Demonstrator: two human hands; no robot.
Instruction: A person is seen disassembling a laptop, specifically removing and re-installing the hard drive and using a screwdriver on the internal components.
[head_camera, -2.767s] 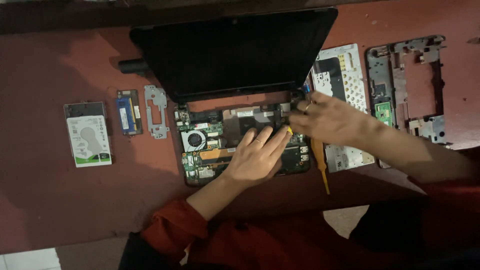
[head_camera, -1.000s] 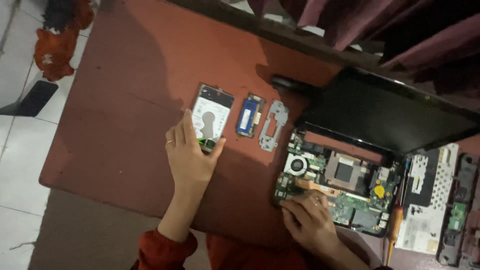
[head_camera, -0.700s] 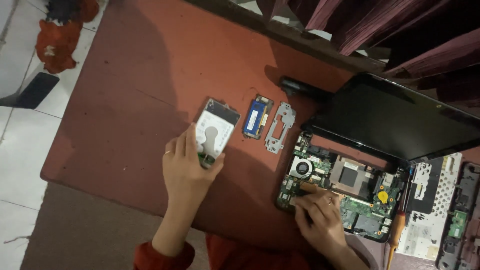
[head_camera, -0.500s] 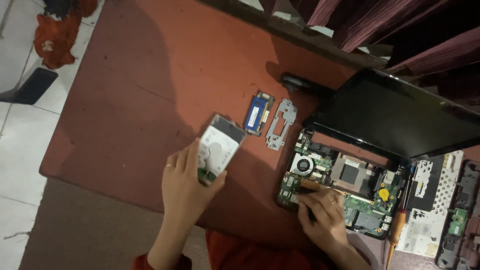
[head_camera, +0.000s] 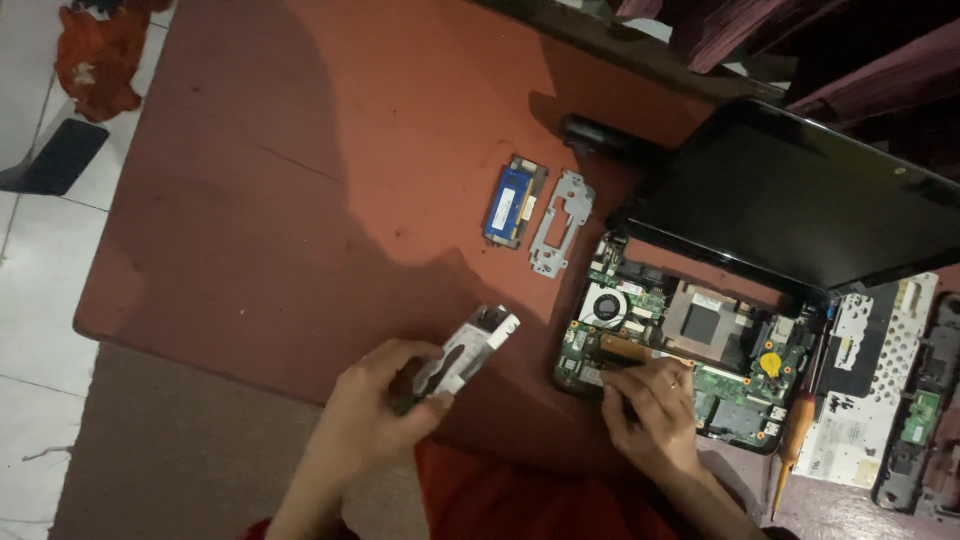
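Currently left hand (head_camera: 375, 420) has its grip clamped on the hard drive (head_camera: 465, 350), lifted off the table near-left of the open laptop base (head_camera: 690, 350); right hand (head_camera: 650, 410) rests fingers-together on the board — keep drive level, hold by edges.

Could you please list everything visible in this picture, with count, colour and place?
hard drive: one, silver, lifted off the table in the left hand
memory module: one, blue, on the table left of the bracket
metal bracket: one, grey, beside the memory module
laptop board: one, green, exposed below the screen, with a round fan at its left
laptop screen: one, black, opened back behind the board
screwdriver: one, orange handle, right of the board
keyboard plate: one, white, far right
table: one, reddish brown
left hand: holds the hard drive
right hand: rests on the board's near edge
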